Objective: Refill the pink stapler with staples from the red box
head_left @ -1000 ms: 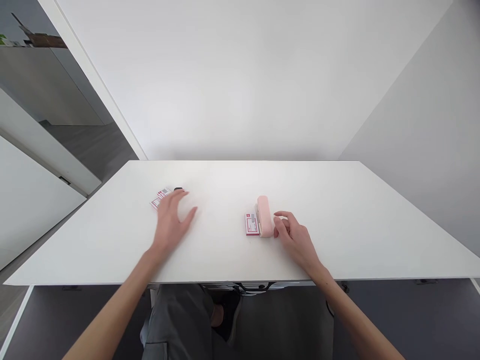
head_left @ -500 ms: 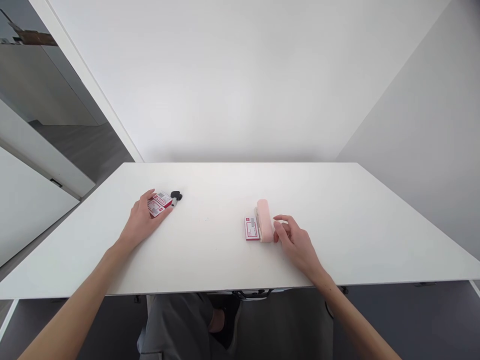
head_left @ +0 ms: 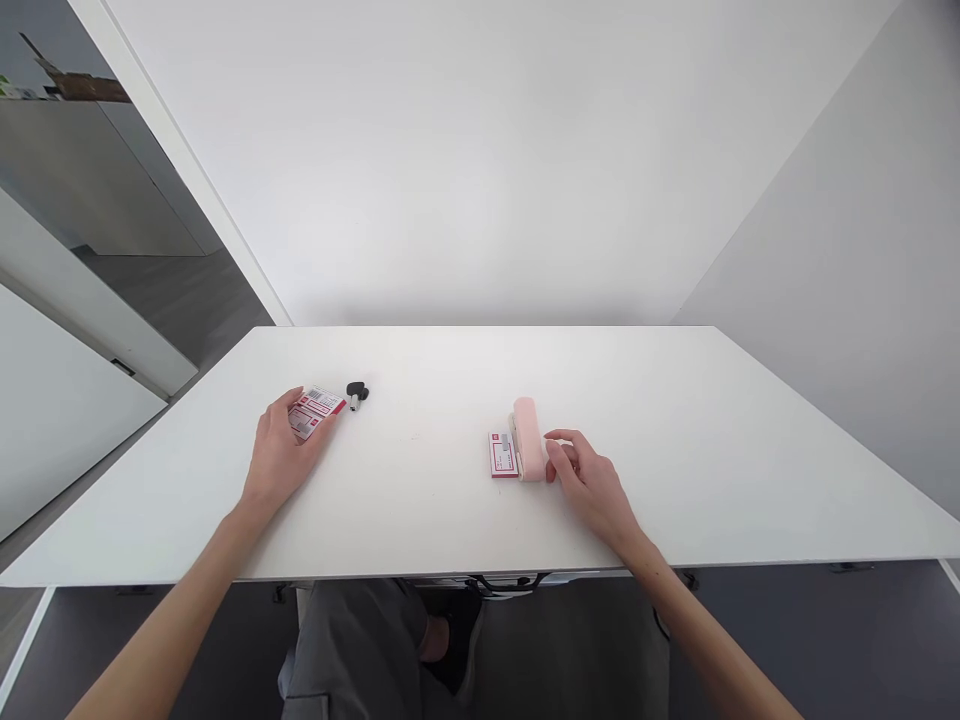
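Observation:
On the left of the table, my left hand (head_left: 281,448) is closed around two small red-and-white boxes (head_left: 318,402) lying side by side, with the thumb along the near right edge and the fingers at the far left. Just right of the boxes, with a narrow gap, are keys with black heads (head_left: 356,391). Near the table's middle a pink stapler (head_left: 529,440) lies lengthwise away from me. Another small red-and-white box (head_left: 503,455) is against its left side. My right hand (head_left: 589,482) rests just right of the stapler, fingers loosely curled and slightly apart, holding nothing.
The white table (head_left: 420,520) meets a white wall (head_left: 465,180) at the back. A grey side wall (head_left: 862,250) rises at the right. My legs in grey trousers (head_left: 352,640) are below the front edge, and a passage is visible at the left.
My left hand has shifted the boxes slightly left, so a gap now shows between them and the keys. The right hand and stapler have stayed put. The view has turned a little.

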Available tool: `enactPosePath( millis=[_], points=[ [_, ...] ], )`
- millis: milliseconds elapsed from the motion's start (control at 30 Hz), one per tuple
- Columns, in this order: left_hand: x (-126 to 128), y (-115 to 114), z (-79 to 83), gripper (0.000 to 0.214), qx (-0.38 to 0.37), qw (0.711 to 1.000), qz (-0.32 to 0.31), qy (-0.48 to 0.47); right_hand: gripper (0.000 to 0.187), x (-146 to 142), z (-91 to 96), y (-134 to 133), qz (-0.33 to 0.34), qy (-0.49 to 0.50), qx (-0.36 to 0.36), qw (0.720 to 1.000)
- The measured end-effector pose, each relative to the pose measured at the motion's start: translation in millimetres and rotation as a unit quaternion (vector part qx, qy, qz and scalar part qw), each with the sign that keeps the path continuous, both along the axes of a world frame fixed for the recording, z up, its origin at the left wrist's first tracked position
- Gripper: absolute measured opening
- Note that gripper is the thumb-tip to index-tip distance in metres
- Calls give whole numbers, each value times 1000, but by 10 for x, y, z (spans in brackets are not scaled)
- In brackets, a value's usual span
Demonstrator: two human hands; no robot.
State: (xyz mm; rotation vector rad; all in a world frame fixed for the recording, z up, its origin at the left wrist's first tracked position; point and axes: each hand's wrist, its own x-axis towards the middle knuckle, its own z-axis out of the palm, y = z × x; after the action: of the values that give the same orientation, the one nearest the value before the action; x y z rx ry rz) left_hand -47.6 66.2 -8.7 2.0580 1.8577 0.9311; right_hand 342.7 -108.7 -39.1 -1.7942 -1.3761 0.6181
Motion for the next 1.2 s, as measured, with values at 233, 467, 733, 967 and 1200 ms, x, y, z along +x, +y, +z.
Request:
enactPosePath(
  millis=[233,467,733,967,1200],
  points=[
    [663,-522,27,66,30,984,-168,-47,44,0,13,7,1,-3,-4,1000],
    [1396,-679,132,68,-74,911,-405,18,43,-3,38,17,1,-1,-4,1000],
    [1520,-648,21,77,-84,899,-429,15,42,-4,35,33,4,-2,-4,1000],
    [1682,-752,130,81,-54,892,-447,-26,40,-16,59,37,6,1,-9,1000],
    [1795,-705,-20,107,10,898,-439,6,40,-5,45,42,8,3,-4,1000]
  ],
)
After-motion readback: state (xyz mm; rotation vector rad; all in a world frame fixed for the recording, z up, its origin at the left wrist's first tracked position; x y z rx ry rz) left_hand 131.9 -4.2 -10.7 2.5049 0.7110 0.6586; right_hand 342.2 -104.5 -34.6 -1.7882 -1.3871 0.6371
